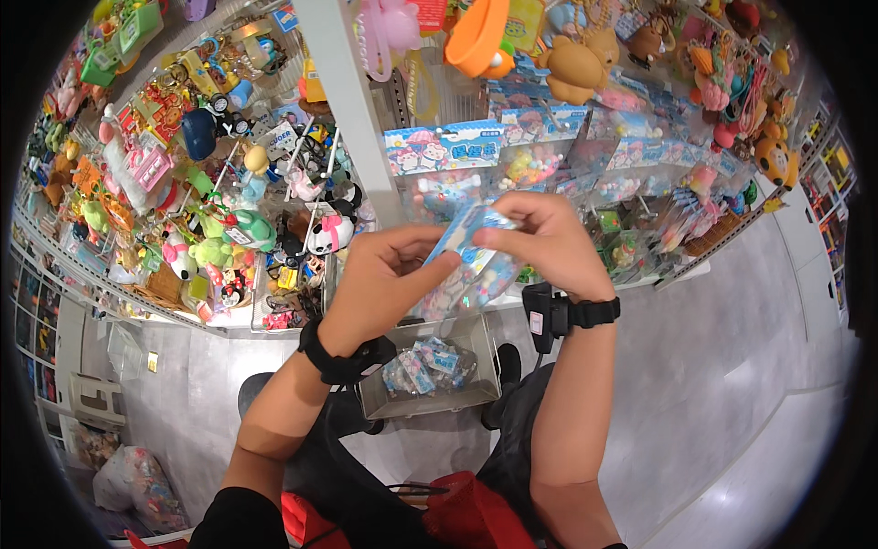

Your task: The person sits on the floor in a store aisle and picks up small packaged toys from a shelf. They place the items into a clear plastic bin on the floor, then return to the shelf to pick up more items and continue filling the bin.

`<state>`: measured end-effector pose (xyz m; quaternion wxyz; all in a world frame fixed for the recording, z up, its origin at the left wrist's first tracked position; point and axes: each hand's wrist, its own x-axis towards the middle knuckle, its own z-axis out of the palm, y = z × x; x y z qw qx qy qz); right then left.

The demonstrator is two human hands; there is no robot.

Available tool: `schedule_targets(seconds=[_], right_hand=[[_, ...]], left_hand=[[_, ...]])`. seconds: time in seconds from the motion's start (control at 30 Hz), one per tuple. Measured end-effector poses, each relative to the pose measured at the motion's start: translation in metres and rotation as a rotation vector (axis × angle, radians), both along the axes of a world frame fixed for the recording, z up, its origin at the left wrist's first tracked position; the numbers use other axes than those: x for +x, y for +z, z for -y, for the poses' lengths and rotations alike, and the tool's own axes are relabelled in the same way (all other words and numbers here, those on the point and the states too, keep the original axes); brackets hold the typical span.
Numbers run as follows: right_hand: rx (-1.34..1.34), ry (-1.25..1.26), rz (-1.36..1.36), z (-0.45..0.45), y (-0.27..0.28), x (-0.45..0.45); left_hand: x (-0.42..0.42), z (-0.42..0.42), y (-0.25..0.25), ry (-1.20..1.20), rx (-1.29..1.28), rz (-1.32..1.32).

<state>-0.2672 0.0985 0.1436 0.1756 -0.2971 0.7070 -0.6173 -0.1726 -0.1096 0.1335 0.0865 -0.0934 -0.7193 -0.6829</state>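
Note:
Both hands hold small clear plastic packets with blue printed header cards [461, 237] in front of a display rack. My left hand [391, 274] pinches the card's lower left edge between thumb and fingers. At the upper right of the card, my right hand [542, 237] grips it with thumb and forefinger. Colourful small items show through the plastic below the cards; how many packets are held, I cannot tell. Just beyond the hands, similar packets [444, 154] hang from the rack. Below, a grey bin [429, 408] on the floor between the feet contains more such packets [429, 364].
Plush and plastic keychains [206, 233] hang densely on metal hooks at the left. A white upright post [350, 89] divides the rack. An orange strap charm [477, 38] and a brown bear charm [579, 62] hang above the hands. Filled plastic bags [140, 487] lie at the lower left.

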Motion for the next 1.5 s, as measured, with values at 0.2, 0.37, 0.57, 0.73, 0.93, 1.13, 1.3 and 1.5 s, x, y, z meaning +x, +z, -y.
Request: schedule_targets(seconds=[0.2,0.37,0.57,0.73,0.93,1.13,1.3,1.5], right_hand=[[-0.624,-0.443,0.018,-0.003,0.002,-0.017],[-0.507,-0.511,-0.095,0.024,0.003,-0.032],[-0.559,-0.562,-0.139,0.063,-0.004,-0.035],[-0.621,-0.629,-0.074,0.074,-0.004,-0.027],[-0.508,-0.665,-0.1,0.069,0.006,-0.028],[-0.385,-0.707,-0.267,0.072,0.012,-0.023],[-0.417,-0.695,-0.235,0.081,0.008,-0.015],[-0.371,-0.736,-0.155,0.075,-0.006,-0.019]], left_hand=[[-0.002,0.074,0.04,-0.081,-0.096,0.178],[-0.017,0.098,0.02,0.118,-0.014,0.041],[-0.039,0.079,-0.014,0.133,0.096,-0.05],[-0.05,0.075,-0.03,0.12,0.094,-0.041],[-0.05,0.065,-0.013,0.082,0.294,0.002],[-0.051,0.065,-0.01,0.033,0.408,0.038],[-0.053,0.065,-0.012,0.055,0.441,0.045],[-0.058,0.064,-0.012,0.052,0.49,0.097]])
